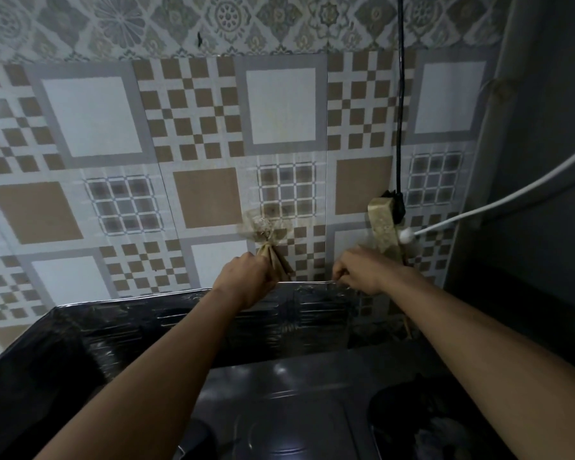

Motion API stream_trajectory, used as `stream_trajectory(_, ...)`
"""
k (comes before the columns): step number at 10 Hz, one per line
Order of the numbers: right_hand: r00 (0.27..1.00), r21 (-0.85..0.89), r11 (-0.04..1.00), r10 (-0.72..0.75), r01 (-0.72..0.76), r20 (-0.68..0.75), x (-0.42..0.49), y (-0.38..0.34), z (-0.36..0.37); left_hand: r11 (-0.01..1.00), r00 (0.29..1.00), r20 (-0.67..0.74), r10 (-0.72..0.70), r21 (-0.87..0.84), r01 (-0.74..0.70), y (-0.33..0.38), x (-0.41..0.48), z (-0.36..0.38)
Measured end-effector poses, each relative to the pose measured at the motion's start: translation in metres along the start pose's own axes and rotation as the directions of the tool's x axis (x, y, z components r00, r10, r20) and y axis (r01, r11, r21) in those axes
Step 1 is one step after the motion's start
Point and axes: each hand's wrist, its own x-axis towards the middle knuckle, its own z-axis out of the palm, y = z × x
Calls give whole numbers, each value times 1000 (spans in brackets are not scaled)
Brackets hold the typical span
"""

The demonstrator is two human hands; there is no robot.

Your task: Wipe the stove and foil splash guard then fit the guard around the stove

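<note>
Nearest lies the dark stove [296, 410], its glossy top catching small glints. The foil splash guard [146, 327] stands along the stove's far side and bends toward the near left. Its right end stops short of the grey side wall [545, 161], leaving a gap there.

Both hands are at its top edge. The left hand [246, 277] is clenched round a tan, blurred rag [273, 257], and the right hand [359, 270] pinches the rim.

Behind is the tiled wall [97, 117]. A black cable [400, 94] drops down it to a beige block [384, 227], beside a white cable [512, 194].
</note>
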Motion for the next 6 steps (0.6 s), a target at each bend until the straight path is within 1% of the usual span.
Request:
stream_trajectory(2, 1000, -25, 999, -30, 30, 3, -3, 4, -6, 1000, 1000, -1, -8, 9, 8, -1, 0, 4)
stream_trajectory(5, 1000, -16, 1000, -7, 7, -28, 1, 7, -1, 1000, 1000, 10, -16, 16, 16, -1, -1, 6)
stream_trajectory(6, 1000, 4, 1000, -9, 9, -11, 0, 6, 4, 1000, 999, 32, -15, 3, 14, 0, -3, 5)
